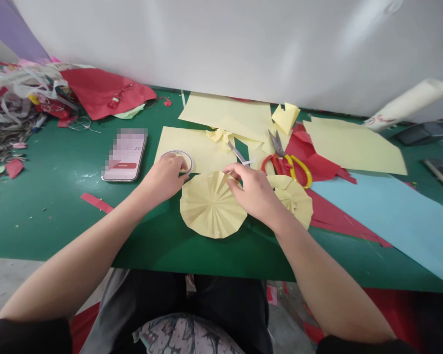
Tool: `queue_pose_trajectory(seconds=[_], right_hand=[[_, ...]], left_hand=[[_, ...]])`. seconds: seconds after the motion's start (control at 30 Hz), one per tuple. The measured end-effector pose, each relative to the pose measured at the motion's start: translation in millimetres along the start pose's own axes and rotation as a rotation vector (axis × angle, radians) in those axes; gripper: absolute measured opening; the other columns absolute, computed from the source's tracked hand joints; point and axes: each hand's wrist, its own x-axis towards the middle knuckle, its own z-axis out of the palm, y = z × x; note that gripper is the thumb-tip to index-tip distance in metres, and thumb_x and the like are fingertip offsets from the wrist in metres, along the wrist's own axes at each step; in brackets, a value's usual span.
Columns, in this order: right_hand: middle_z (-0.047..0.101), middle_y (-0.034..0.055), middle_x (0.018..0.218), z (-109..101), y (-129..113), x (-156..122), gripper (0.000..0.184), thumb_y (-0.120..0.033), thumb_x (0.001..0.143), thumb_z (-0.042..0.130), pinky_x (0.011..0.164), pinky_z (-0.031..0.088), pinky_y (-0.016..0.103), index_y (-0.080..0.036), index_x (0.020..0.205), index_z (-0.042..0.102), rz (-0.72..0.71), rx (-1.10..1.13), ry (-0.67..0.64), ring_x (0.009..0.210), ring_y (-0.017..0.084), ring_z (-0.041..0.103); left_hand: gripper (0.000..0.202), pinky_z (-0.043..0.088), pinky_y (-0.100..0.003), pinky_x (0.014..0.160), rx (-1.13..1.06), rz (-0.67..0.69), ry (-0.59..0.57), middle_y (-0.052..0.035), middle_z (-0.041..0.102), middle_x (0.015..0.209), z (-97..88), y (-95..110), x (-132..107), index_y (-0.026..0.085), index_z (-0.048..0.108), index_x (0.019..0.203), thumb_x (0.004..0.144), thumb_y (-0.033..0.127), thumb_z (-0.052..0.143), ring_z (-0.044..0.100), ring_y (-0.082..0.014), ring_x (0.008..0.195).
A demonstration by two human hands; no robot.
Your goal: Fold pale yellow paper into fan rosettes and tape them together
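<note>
A round pleated fan of pale yellow paper (210, 206) lies near the front of the green table (59, 196). My right hand (254, 191) pinches the fan's upper right edge, fingers closed on the paper. My left hand (164, 178) rests curled over a roll of clear tape (182, 158) that sits on a yellow sheet (199, 147). A second pleated yellow fan (295, 199) lies partly hidden behind my right wrist.
A phone (125, 155) lies left of the tape. Red-and-yellow-handled scissors (288, 162) and a small metal tool (238, 153) lie behind the fans. Yellow, red and light blue sheets (391, 211) cover the right side. Paper scraps pile at far left (18, 103).
</note>
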Motion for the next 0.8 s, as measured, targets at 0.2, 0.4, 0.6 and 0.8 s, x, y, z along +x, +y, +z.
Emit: queue_pose_trajectory(seconds=[0.2, 0.4, 0.6, 0.8], right_hand=[[0.067, 0.0075, 0.091, -3, -6, 1, 0.022, -0.018, 0.081, 0.045, 0.078, 0.047, 0.038, -0.016, 0.094, 0.062, -0.026, 0.055, -0.020, 0.084, 0.019, 0.062], [0.057, 0.0101, 0.115, -3, -9, -2, 0.033, -0.025, 0.081, 0.047, 0.096, 0.040, 0.043, -0.015, 0.112, 0.053, -0.150, 0.007, 0.112, 0.113, 0.022, 0.048], [0.049, 0.0111, 0.125, -4, -12, -7, 0.044, -0.024, 0.082, 0.046, 0.102, 0.036, 0.039, -0.013, 0.124, 0.042, -0.335, -0.008, 0.173, 0.120, 0.019, 0.041], [0.046, 0.0100, 0.130, -6, -12, -6, 0.047, -0.027, 0.082, 0.045, 0.103, 0.034, 0.041, -0.018, 0.128, 0.038, -0.357, 0.022, 0.145, 0.123, 0.019, 0.038]], left_hand=[[0.008, 0.044, -0.036, 0.068, 0.086, 0.002, 0.000, -0.0099, 0.060, 0.081, 1.7, 1, -1, 0.015, 0.051, 0.077, 0.077, 0.016, 0.043, 0.059, -0.0253, 0.081], [0.008, 0.042, -0.026, 0.060, -0.249, 0.076, 0.190, -0.0019, 0.062, 0.071, -1.4, 15, -4, 0.017, 0.041, 0.085, 0.081, 0.011, 0.038, 0.057, -0.0134, 0.064], [0.011, 0.040, -0.020, 0.054, -0.385, 0.307, 0.215, 0.0036, 0.056, 0.063, -1.7, 28, -12, 0.018, 0.039, 0.083, 0.080, 0.008, 0.043, 0.053, -0.0076, 0.056], [0.017, 0.044, -0.021, 0.061, -0.427, 0.347, 0.184, 0.0003, 0.058, 0.072, -5.0, 30, -16, 0.016, 0.045, 0.096, 0.081, 0.010, 0.042, 0.057, -0.0094, 0.067]])
